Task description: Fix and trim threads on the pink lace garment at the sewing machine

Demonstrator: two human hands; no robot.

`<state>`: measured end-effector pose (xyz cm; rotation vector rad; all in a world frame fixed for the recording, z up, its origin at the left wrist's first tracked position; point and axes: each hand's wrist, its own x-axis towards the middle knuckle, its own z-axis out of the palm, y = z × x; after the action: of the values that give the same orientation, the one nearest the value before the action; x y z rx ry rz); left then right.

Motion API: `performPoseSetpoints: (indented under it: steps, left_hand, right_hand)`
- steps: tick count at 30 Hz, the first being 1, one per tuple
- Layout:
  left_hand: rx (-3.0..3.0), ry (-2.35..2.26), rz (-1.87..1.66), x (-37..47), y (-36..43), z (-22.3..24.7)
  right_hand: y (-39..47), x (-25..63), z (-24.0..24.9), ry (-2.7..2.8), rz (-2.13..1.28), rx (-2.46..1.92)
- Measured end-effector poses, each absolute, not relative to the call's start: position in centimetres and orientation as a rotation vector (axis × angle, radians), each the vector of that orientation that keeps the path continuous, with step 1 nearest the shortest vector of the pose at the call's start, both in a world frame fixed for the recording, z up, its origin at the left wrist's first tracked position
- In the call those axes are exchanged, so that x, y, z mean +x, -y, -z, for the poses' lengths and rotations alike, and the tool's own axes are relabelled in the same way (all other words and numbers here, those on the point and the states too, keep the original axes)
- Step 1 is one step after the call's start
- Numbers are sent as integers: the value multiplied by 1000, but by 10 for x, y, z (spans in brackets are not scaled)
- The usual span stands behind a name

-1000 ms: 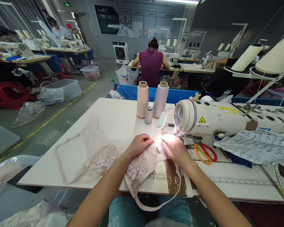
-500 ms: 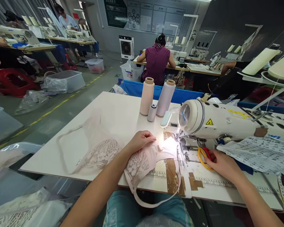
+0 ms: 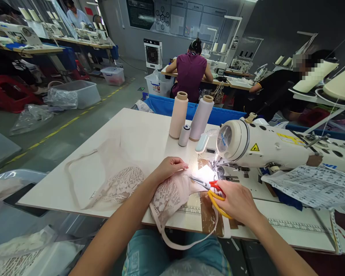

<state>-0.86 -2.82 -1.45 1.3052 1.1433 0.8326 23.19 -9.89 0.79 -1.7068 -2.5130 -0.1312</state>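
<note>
A pale pink lace bra [image 3: 168, 199] lies across the table front, its far edge by the sewing machine's lit needle area. My left hand [image 3: 172, 168] rests over the bra's upper edge, thumb and fingers pinched together on the fabric. In my right hand [image 3: 237, 199] is a pair of scissors [image 3: 217, 197] with red and yellow handles. Their blades point left and lie over the bra fabric, close to my left fingertips. Whether the blades touch the cloth I cannot tell. A strap of the bra loops down over the table's front edge.
The white sewing machine [image 3: 264, 142] stands on the right, with a written paper sheet [image 3: 310, 188] hanging from it. Behind my hands are a peach thread cone [image 3: 178, 115], a lilac cone [image 3: 201, 118] and a small spool [image 3: 184, 135]. Co-workers sit at machines beyond.
My right hand has moved left from beside the machine, bringing the scissors over the bra. My left hand keeps its pinch in nearly the same place.
</note>
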Motion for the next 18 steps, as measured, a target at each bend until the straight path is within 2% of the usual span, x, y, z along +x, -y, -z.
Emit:
performPoseSetpoints:
  steps: [18]
  left_hand:
    - [1265,-1110,-847,-10,26,17]
  right_hand:
    - [82,218,-13,2569,129,-1656]
